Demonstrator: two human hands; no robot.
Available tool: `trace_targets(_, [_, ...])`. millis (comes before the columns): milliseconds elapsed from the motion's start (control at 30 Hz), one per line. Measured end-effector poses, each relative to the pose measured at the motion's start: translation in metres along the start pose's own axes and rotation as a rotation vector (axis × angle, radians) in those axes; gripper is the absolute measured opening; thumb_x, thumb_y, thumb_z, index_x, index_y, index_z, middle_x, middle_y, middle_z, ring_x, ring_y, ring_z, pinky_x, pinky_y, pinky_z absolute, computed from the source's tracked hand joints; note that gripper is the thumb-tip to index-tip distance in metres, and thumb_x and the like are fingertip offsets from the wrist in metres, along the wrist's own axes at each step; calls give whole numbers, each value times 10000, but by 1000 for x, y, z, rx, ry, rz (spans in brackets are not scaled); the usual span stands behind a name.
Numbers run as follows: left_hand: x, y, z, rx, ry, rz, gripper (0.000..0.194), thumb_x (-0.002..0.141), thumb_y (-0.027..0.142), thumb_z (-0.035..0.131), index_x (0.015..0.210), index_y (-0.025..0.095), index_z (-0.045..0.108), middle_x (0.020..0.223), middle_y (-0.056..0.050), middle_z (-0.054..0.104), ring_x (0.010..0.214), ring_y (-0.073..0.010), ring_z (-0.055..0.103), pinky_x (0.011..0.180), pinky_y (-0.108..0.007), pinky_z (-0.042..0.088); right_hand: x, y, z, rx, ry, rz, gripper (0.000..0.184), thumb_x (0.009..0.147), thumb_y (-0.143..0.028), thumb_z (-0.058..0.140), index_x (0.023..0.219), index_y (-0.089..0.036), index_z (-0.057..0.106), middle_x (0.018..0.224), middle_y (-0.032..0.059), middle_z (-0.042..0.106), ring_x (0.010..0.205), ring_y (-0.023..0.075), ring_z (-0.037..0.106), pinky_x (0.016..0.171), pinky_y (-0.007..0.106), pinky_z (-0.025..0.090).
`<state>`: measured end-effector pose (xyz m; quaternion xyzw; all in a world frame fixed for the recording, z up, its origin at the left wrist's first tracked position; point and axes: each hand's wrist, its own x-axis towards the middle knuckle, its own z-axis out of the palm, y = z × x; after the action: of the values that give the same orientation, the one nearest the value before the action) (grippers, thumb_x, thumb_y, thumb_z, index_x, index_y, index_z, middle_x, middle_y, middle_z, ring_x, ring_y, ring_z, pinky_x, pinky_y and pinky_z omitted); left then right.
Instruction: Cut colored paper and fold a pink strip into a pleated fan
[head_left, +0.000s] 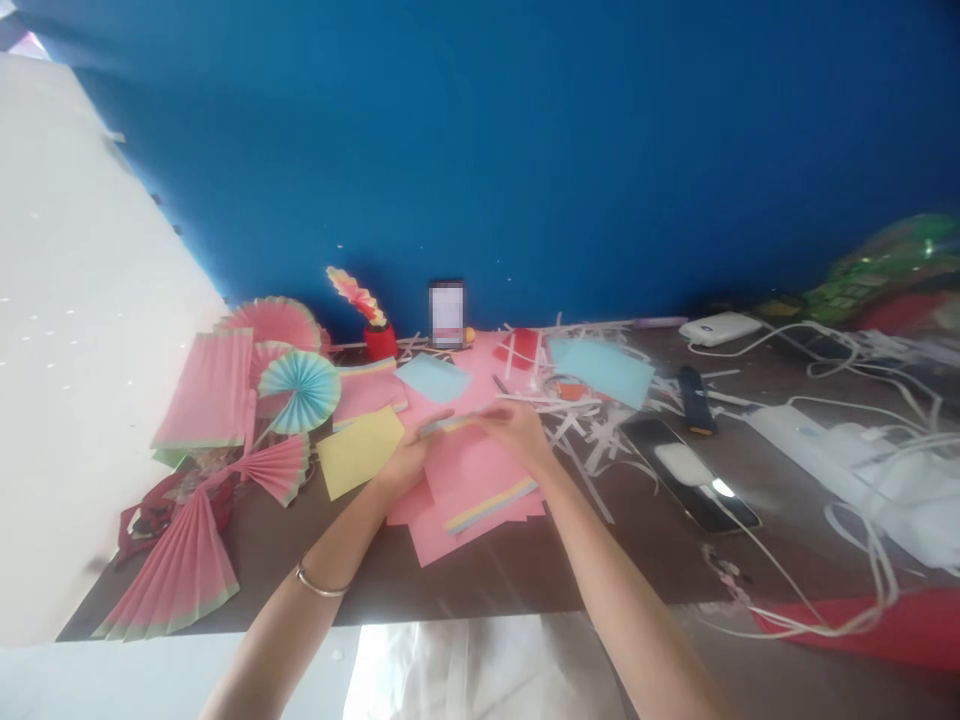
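A pink paper sheet lies between my hands, with coloured strips along its far and near edges. At its far left corner my left hand is closed on the edge. My right hand pinches the far edge on the right, where a pale blue and yellow strip runs between the fingers. Another yellow and grey-blue strip crosses the near edge. More pink paper shows underneath. Beside my left hand is a yellow paper sheet; a light blue sheet lies beyond it.
Folded paper fans crowd the left side. At the back stand a red pot and an upright phone. White paper scraps and a blue sheet lie right, near a black phone and tangled white cables.
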<state>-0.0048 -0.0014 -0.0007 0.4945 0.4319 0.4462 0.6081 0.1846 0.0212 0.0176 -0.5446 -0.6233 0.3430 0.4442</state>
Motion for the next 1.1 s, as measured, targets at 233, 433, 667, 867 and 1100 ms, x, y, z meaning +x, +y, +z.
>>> trace_targets(233, [-1, 0, -4, 77, 40, -13, 428, 768, 376, 578, 1175, 243, 559, 1153, -41, 590, 954, -185, 561, 852, -296, 416, 5, 2, -7, 18, 28, 13, 166, 612, -317, 638, 630, -153, 656, 650, 51, 662, 636, 190, 601, 585, 280, 443])
trace_targets(433, [-2, 1, -5, 137, 42, 2, 463, 762, 402, 573, 1190, 229, 550, 1137, -57, 600, 951, -203, 568, 853, -320, 424, 7, 5, -7, -23, 64, -5, 200, 610, -349, 630, 599, -150, 656, 635, 61, 654, 637, 197, 587, 610, 303, 432])
trace_targets(667, [0, 2, -6, 220, 4, 52, 408, 787, 392, 540, 1171, 257, 567, 1295, -38, 496, 1176, -250, 442, 998, -373, 317, 9, 8, -4, -169, 98, 14, 167, 624, -319, 589, 581, -172, 654, 680, 73, 660, 652, 205, 584, 628, 315, 421])
trace_targets(867, [3, 1, -7, 246, -17, 77, 391, 787, 386, 540, 1148, 243, 584, 1298, -33, 498, 1185, -248, 441, 1008, -353, 312, 7, 8, -3, -193, 87, 96, 168, 619, -292, 572, 638, -170, 685, 639, 57, 645, 635, 199, 580, 600, 296, 412])
trace_targets(1100, [3, -1, -7, 200, -14, 43, 398, 781, 375, 540, 1150, 233, 582, 1281, -37, 515, 1132, -243, 485, 987, -356, 335, 7, 6, -2, -192, 93, 82, 185, 610, -288, 558, 626, -153, 685, 626, 55, 642, 617, 189, 565, 587, 285, 400])
